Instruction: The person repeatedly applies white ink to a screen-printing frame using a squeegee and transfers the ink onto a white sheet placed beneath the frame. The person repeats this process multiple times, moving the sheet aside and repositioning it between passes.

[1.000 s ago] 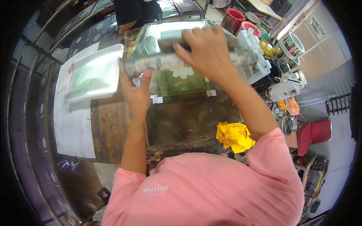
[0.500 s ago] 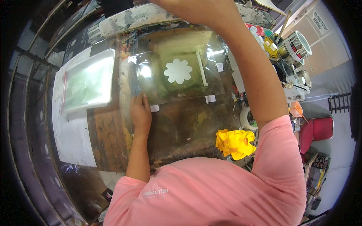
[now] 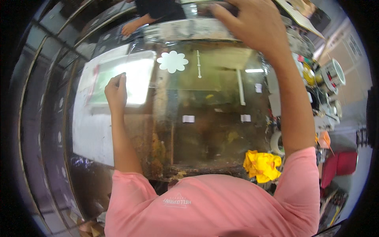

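My left hand (image 3: 117, 93) pinches the near-left edge of a clear plastic sheet. A white flower shape (image 3: 172, 62) shows on that sheet, left of the yellow-green patch of the work board (image 3: 205, 144). Beneath my left hand lies a stack of clear sheets (image 3: 136, 89) with a glossy glare, resting on white paper. At the far side, my right hand (image 3: 252, 23) reaches up to the top edge of the view, thumb stretched out beside a dark bar-like thing. Its other fingers are mostly out of view, so any grip there is hidden.
Small white tabs (image 3: 188, 119) and a white strip (image 3: 241, 87) sit on the board. A crumpled yellow cloth (image 3: 262, 166) lies at the near right edge. Paint cans (image 3: 331, 75) and a tape roll (image 3: 277, 142) stand rightward. Another person's hand (image 3: 132, 27) shows at far left.
My left hand has moved left, carrying the flower-marked sheet off the yellow-green patch toward the stack. The view has shifted, and another person's hand has come into sight.
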`<control>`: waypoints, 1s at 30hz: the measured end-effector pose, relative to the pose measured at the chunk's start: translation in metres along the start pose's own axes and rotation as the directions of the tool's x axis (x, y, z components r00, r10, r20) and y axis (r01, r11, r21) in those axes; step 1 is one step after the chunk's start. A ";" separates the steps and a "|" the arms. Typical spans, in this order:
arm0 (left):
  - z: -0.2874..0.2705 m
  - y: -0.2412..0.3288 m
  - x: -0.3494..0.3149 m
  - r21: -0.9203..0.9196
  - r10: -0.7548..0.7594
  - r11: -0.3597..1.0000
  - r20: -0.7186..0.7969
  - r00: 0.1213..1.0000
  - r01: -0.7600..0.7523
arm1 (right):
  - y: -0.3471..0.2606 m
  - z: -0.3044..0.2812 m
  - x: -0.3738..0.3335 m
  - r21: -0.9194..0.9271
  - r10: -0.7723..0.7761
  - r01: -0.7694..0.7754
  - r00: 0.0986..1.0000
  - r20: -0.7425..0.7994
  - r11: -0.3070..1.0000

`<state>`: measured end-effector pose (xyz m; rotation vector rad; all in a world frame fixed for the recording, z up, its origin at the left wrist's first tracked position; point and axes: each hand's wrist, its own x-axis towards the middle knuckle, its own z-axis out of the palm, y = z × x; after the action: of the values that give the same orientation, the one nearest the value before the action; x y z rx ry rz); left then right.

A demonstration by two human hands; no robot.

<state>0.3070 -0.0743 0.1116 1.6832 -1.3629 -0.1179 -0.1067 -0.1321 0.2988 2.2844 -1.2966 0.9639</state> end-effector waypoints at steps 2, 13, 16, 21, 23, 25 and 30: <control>-0.021 -0.035 0.019 0.098 -0.021 0.995 -0.059 0.998 0.027 | -0.003 -0.001 -0.003 -0.045 0.009 -0.007 0.999 0.036 0.999; -0.038 -0.139 0.037 0.668 0.230 0.736 -0.401 0.887 0.112 | -0.005 0.001 -0.016 -0.033 0.013 -0.012 0.999 0.041 0.999; -0.021 -0.098 -0.024 0.441 0.330 0.876 -0.251 0.910 -0.196 | -0.006 0.000 -0.018 -0.025 0.006 -0.006 0.999 0.037 1.000; 0.006 -0.060 -0.067 0.438 0.128 0.887 0.075 0.989 -0.148 | -0.005 0.000 -0.014 -0.064 -0.015 0.017 0.999 0.035 0.998; 0.010 -0.062 -0.062 0.423 0.153 0.895 0.011 0.988 -0.143 | -0.005 0.002 -0.015 -0.047 -0.027 0.028 1.000 0.013 0.998; 0.010 -0.065 -0.051 0.453 0.032 0.891 0.039 0.999 -0.046 | -0.004 0.003 -0.019 -0.040 -0.013 0.014 1.000 0.026 0.999; -0.001 -0.039 -0.024 0.036 0.060 0.998 -0.028 0.998 -0.059 | -0.003 0.005 -0.024 -0.029 -0.038 0.038 0.999 -0.005 0.999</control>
<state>0.3260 -0.0561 0.0741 1.6655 -1.3992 -0.0349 -0.1103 -0.1185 0.2784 2.2747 -1.2523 0.9327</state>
